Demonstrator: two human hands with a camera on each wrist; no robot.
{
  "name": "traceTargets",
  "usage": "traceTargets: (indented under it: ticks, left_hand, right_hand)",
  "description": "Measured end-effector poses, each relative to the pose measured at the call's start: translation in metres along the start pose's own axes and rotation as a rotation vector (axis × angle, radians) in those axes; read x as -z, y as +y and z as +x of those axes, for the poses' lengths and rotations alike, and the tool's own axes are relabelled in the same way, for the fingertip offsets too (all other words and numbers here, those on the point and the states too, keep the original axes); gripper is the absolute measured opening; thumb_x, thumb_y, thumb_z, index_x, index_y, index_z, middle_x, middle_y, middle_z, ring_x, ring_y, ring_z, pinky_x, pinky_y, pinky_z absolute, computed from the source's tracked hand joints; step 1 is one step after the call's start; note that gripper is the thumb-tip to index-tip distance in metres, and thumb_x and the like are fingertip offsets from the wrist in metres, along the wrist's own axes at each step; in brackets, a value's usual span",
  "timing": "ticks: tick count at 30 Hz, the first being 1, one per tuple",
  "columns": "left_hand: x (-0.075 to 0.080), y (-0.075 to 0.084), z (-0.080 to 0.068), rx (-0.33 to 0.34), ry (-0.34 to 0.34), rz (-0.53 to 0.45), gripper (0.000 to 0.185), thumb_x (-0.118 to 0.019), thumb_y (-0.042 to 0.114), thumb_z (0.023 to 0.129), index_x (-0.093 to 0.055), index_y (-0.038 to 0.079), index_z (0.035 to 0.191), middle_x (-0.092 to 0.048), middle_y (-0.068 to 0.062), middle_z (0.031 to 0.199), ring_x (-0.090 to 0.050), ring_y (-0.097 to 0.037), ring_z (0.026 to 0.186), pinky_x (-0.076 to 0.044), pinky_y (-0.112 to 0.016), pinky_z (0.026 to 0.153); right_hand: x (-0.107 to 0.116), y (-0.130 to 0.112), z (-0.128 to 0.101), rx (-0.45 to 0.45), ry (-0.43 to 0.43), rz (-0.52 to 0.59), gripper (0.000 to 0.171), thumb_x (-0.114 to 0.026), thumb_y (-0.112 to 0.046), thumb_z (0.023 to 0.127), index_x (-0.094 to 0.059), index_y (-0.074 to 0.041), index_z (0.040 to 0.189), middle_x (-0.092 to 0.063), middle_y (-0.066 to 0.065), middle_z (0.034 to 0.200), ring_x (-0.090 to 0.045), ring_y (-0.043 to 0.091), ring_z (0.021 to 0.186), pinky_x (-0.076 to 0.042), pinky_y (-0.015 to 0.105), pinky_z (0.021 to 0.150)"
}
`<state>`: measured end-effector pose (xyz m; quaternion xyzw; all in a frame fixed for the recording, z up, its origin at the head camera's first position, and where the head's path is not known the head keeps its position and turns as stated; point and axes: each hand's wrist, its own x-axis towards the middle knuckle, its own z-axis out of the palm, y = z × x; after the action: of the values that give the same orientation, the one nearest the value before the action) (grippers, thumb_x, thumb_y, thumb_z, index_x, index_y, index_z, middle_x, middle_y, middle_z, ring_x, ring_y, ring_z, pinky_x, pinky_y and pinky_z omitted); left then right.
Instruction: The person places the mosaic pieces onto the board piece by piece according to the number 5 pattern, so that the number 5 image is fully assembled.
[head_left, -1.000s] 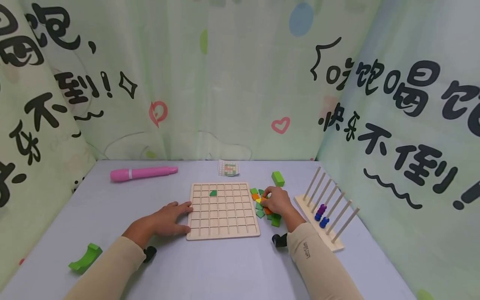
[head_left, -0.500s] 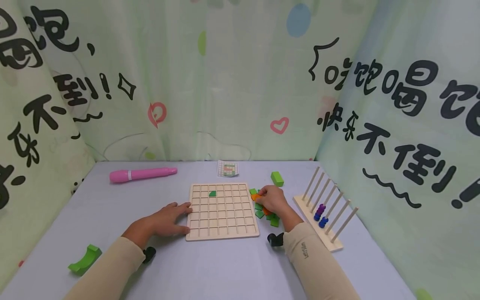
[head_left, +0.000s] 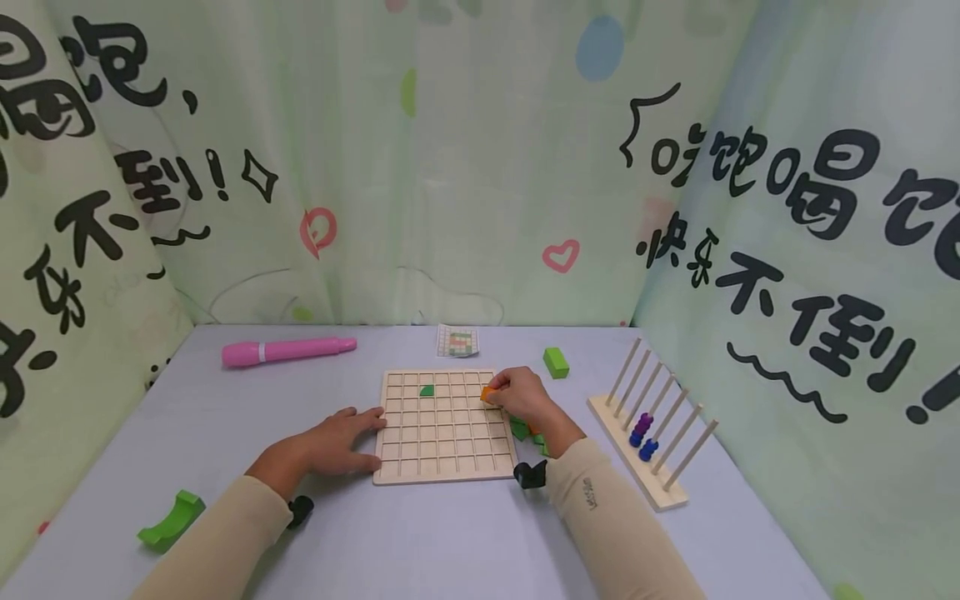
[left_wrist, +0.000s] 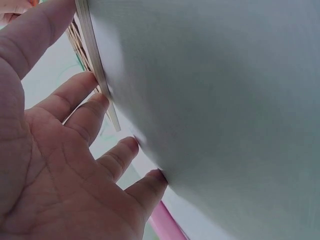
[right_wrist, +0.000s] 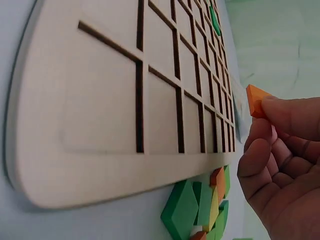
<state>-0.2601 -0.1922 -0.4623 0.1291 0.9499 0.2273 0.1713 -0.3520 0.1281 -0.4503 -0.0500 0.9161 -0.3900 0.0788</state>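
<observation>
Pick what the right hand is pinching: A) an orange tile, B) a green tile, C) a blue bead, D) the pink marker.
A: the right hand pinches an orange tile at its fingertips, over the right edge of the wooden grid board; the head view shows the same orange tile.

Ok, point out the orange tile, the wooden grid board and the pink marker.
small orange tile (right_wrist: 254, 99), right wrist view, on its exposed corner.
square wooden grid board (head_left: 442, 433), head view, on its middle cells.
pink plastic marker (head_left: 288, 350), head view, on its barrel.
</observation>
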Motion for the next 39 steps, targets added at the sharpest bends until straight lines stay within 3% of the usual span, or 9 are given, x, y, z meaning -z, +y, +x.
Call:
traceTargets:
  ticks: [7,15,22,33,39]
  left_hand:
    - [-0.002,-0.004,0.000,0.009,0.005,0.010,0.078,-0.077,0.046,0.090,-0.047,0.019,0.156,-0.037,-0.010,0.167,-0.025,-0.046,0.154,-0.030,-0.070,0.117]
    - [-0.002,-0.005,-0.002,0.009,0.007,-0.004,0.078,-0.078,0.045,0.089,-0.049,0.019,0.156,-0.037,-0.010,0.167,-0.025,-0.046,0.154,-0.031,-0.071,0.116]
    - [-0.003,-0.006,0.000,0.021,0.001,-0.003,0.079,-0.078,0.048,0.088,-0.049,0.021,0.156,-0.037,-0.011,0.166,-0.025,-0.046,0.154,-0.032,-0.071,0.115]
    - [-0.004,-0.005,0.004,0.010,-0.004,-0.012,0.076,-0.076,0.047,0.091,-0.048,0.021,0.156,-0.035,-0.009,0.168,-0.025,-0.044,0.155,-0.030,-0.069,0.118]
    - [-0.005,-0.008,0.005,0.020,0.005,0.003,0.079,-0.077,0.048,0.090,-0.047,0.021,0.157,-0.036,-0.011,0.167,-0.026,-0.044,0.155,-0.031,-0.069,0.117]
  right_hand:
    - [-0.023,-0.017,0.004,0.053,-0.082,0.008,0.008,-0.068,-0.006,0.095,-0.074,-0.005,0.100,-0.069,0.008,0.093,-0.060,0.020,0.076,-0.050,0.027,0.064]
    - [-0.048,-0.038,0.010,0.138,-0.107,-0.033,0.006,-0.069,-0.007,0.096,-0.075,-0.008,0.097,-0.070,0.006,0.093,-0.058,0.020,0.080,-0.048,0.029,0.070]
    - [-0.066,-0.050,0.015,0.149,-0.130,-0.050,0.006,-0.069,-0.009,0.097,-0.075,-0.009,0.096,-0.070,0.003,0.094,-0.058,0.017,0.081,-0.049,0.027,0.072]
    - [-0.075,-0.055,0.019,0.151,-0.111,-0.134,0.011,-0.068,-0.007,0.098,-0.078,-0.010,0.094,-0.069,0.002,0.090,-0.056,0.018,0.081,-0.047,0.030,0.073]
    - [-0.077,-0.058,0.021,0.156,-0.090,-0.176,0.011,-0.068,-0.008,0.098,-0.078,-0.011,0.097,-0.070,0.002,0.092,-0.059,0.019,0.086,-0.052,0.035,0.080]
